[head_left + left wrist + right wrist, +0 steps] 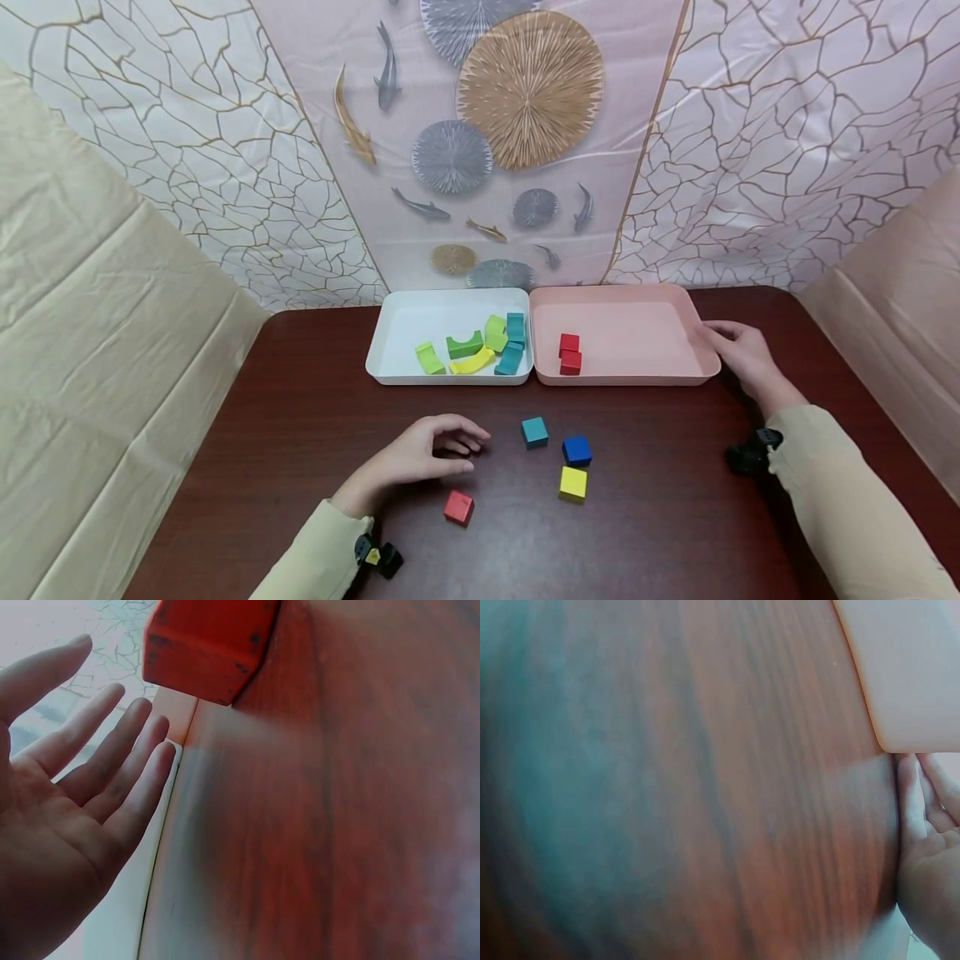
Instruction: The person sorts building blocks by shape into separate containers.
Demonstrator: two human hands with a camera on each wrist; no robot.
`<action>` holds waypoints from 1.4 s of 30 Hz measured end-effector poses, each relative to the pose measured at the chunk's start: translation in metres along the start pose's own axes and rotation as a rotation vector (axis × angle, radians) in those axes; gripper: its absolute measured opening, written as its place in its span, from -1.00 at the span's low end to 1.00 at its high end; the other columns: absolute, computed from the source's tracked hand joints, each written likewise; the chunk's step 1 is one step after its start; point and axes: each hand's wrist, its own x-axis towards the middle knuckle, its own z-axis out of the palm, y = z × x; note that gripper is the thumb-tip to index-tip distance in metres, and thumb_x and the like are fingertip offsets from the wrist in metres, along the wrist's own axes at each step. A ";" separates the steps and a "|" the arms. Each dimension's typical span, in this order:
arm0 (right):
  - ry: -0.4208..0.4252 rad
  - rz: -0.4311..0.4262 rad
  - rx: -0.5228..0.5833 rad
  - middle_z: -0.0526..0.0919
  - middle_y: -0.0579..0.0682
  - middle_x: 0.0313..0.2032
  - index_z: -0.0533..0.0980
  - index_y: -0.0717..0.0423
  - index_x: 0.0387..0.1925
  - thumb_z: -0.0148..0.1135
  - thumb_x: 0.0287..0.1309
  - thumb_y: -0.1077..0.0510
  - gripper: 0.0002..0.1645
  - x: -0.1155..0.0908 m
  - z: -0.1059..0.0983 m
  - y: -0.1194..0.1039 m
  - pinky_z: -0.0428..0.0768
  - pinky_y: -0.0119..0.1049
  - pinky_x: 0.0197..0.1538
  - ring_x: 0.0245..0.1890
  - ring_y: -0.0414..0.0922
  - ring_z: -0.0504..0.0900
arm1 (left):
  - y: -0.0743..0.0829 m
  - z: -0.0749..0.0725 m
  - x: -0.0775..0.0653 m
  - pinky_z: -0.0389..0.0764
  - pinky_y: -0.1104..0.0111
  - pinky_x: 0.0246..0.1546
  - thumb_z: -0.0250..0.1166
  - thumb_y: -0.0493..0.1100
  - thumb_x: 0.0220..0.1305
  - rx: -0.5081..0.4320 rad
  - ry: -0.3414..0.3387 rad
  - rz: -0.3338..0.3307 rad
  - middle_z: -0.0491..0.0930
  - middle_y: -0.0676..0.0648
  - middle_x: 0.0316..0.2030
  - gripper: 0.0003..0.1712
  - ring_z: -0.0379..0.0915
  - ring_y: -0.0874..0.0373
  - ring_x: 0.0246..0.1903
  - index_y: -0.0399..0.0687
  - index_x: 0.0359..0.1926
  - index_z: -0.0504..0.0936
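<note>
My left hand (427, 450) hovers over the table with fingers spread and loosely bent, nothing in its grasp. Close below its thumb lies a red cube (458, 507), which looms large in the left wrist view. At the pink tray (626, 379), my right hand (742, 358) reaches in from the right, fingers fairly straight against the side wall near its front corner. The right wrist view shows these fingers (910, 799) beside the tray corner, their tips partly hidden. Two red cubes (570, 362) sit at the left inside that tray.
A white tray (378, 354) adjoins the pink one on its left, holding several green, yellow and teal curved blocks (472, 361). In front of the trays on the dark wood table are a teal cube (534, 432), a blue cube (577, 450) and a yellow cube (573, 482).
</note>
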 end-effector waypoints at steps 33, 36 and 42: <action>-0.021 -0.008 0.011 0.38 0.43 0.43 0.35 0.47 0.46 0.05 0.58 -0.23 -0.13 -0.002 -0.002 0.001 0.44 -0.74 -0.16 -0.11 -0.63 0.29 | -0.008 -0.007 -0.018 0.48 0.38 0.37 0.64 -0.21 0.17 0.214 -0.349 0.087 0.61 -0.02 0.27 -0.32 0.48 0.26 0.25 -0.02 0.31 0.63; -0.021 -0.009 0.011 0.39 0.44 0.42 0.35 0.48 0.46 0.05 0.59 -0.23 -0.13 -0.002 -0.001 0.001 0.44 -0.74 -0.16 -0.12 -0.63 0.29 | -0.008 -0.006 -0.018 0.49 0.38 0.36 0.64 -0.22 0.16 0.211 -0.347 0.085 0.62 -0.02 0.23 -0.37 0.49 0.28 0.23 -0.02 0.25 0.66; -0.021 -0.008 0.012 0.39 0.45 0.42 0.35 0.48 0.46 0.05 0.59 -0.23 -0.13 -0.002 -0.001 0.000 0.44 -0.74 -0.17 -0.11 -0.62 0.30 | -0.008 -0.004 -0.017 0.53 0.40 0.30 0.62 -0.25 0.16 0.193 -0.333 0.058 0.65 -0.01 0.14 -0.55 0.51 0.33 0.15 0.00 0.07 0.71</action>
